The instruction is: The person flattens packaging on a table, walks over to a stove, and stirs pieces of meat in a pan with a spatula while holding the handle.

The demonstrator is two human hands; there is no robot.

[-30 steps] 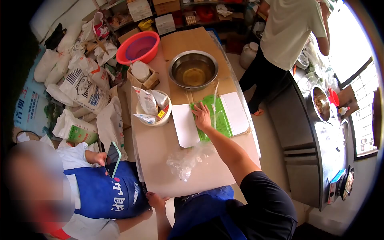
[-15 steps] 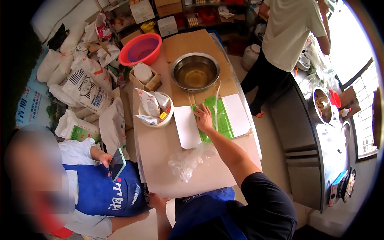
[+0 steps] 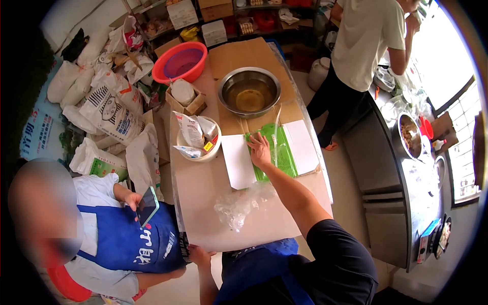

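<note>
My right hand (image 3: pixel 260 151) lies with fingers spread on a flat green plastic sheet or packet (image 3: pixel 282 158). The green plastic rests over white sheets, one white panel (image 3: pixel 238 158) showing on its left and another (image 3: pixel 302 145) on its right. A clear narrow strip (image 3: pixel 275 140) lies along the green surface. Low beside the table's near-left corner is my left hand (image 3: pixel 200 254), close to a co-worker's blue apron; its fingers are partly hidden, so their grip is unclear. Crumpled clear plastic (image 3: pixel 235 211) lies nearer me on the table (image 3: pixel 203 203).
Beyond the packet stands a steel bowl (image 3: pixel 249 94) of liquid. To its left are a white tub (image 3: pixel 208 150) of packets and a red basin (image 3: pixel 179 63). A co-worker (image 3: pixel 137 234) holds a phone (image 3: pixel 148 207) at left; another person (image 3: pixel 363 46) stands by the right counter (image 3: pixel 401 188).
My hands stay in place. The co-worker at left has shifted slightly, uncovering more of a red stool-like object; the person at right has moved their arm and head a little.
</note>
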